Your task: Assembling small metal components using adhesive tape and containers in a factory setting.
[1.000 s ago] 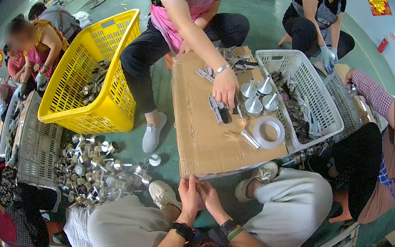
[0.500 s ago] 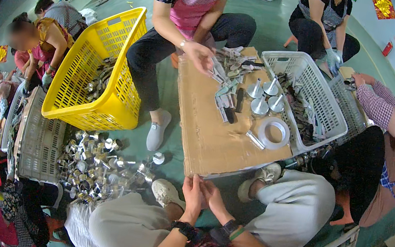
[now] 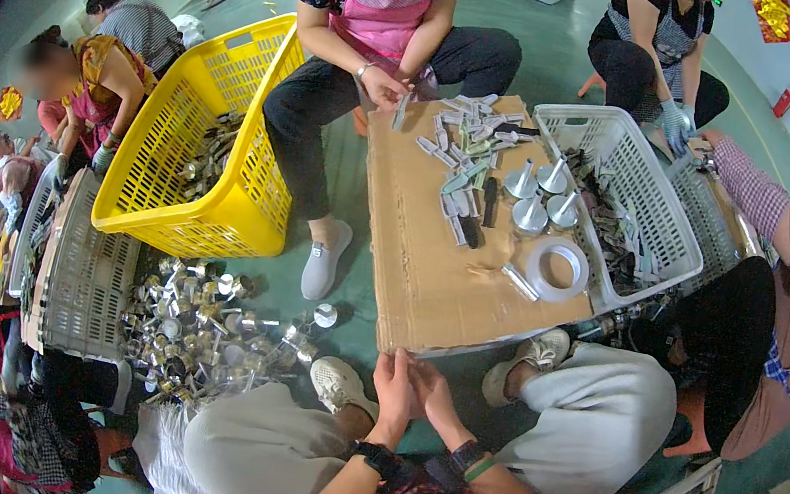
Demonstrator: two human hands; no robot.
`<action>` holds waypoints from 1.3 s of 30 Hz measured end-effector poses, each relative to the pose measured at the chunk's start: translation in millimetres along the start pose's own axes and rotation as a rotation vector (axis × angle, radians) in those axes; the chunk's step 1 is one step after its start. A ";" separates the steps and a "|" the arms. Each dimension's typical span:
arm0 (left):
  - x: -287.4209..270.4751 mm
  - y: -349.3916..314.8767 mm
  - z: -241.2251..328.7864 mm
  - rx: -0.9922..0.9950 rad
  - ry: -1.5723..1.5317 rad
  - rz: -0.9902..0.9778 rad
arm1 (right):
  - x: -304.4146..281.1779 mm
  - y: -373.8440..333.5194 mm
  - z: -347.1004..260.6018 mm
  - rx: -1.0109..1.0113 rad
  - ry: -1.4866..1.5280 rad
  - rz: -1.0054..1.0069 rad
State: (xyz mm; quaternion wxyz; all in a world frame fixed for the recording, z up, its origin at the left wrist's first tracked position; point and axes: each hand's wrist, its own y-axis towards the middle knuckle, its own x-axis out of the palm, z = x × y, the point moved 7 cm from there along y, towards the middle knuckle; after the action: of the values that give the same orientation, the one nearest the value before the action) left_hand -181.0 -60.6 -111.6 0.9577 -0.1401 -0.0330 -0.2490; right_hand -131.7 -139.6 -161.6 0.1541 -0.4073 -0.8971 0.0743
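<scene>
My left hand [image 3: 391,393] and my right hand [image 3: 435,400] are close together at the near left corner of a cardboard sheet [image 3: 428,297]. Their fingers are curled inward, and whatever lies between them is hidden. On the cardboard, beyond my hands, stand several silver metal discs with upright stems [image 3: 530,215]. A roll of clear tape [image 3: 536,265] lies nearer me, with a short metal rod [image 3: 519,282] against its left side. Grey, pale green and black flat pieces [image 3: 468,161] are heaped toward the far edge.
A white basket [image 3: 647,283] of similar flat pieces adjoins the cardboard on the right. At left stands a yellow basket [image 3: 253,217]. Many stemmed metal parts [image 3: 201,336] cover the floor near my left leg. Across from me sits a co-worker [image 3: 387,14]; others sit around.
The co-worker opposite has drawn a hand back from the heap to the cardboard's far left corner, a small flat piece in it. My hands stay together, almost unmoved. The view has shifted slightly.
</scene>
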 end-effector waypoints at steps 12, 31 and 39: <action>-4.5 3.4 -8.5 0.007 0.044 0.012 | -2.7 3.2 13.4 0.031 -0.016 -0.005; -1.2 -0.1 -2.5 -0.028 0.010 0.023 | -1.3 1.1 6.6 0.056 0.029 -0.002; -1.8 2.0 -5.0 -0.013 -0.008 0.018 | -1.1 4.4 13.8 0.053 0.012 0.006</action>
State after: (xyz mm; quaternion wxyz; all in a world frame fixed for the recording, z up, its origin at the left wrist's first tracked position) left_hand -181.6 -59.5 -117.1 0.9589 -0.1476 -0.0338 -0.2401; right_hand -132.6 -137.7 -176.0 0.1702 -0.4062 -0.8926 0.0962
